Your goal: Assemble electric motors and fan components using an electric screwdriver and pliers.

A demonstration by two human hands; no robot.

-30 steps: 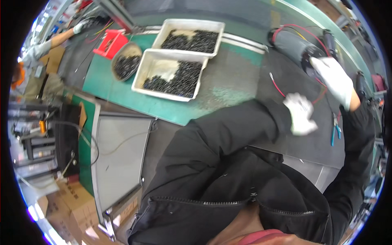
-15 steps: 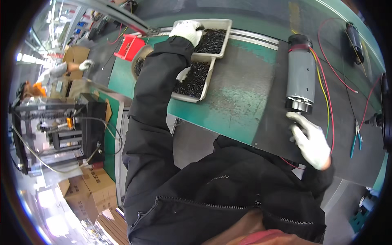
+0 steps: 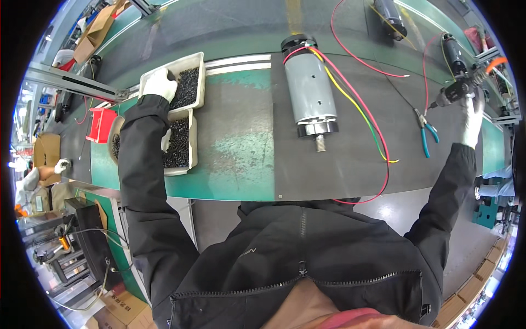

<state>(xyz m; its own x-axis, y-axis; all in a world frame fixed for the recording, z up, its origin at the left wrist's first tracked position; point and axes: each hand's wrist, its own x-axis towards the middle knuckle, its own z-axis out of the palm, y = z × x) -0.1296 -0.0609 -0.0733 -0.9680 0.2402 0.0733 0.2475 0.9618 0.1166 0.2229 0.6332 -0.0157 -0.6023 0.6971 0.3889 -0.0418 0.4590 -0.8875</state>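
Left hand (image 3: 160,84) upper left, fingers bunched down into the far tray (image 3: 189,59) of dark screws (image 3: 186,88), pinch itself hidden. Right hand (image 3: 470,112) far right, clamped on the power screwdriver (image 3: 452,93), kept clear of the grey motor (image 3: 310,90) centre-top.

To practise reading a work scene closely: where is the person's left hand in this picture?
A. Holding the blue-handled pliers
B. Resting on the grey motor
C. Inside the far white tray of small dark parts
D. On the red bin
C: the gloved left hand reaches into the far white tray among the small dark parts, well apart from the grey motor.
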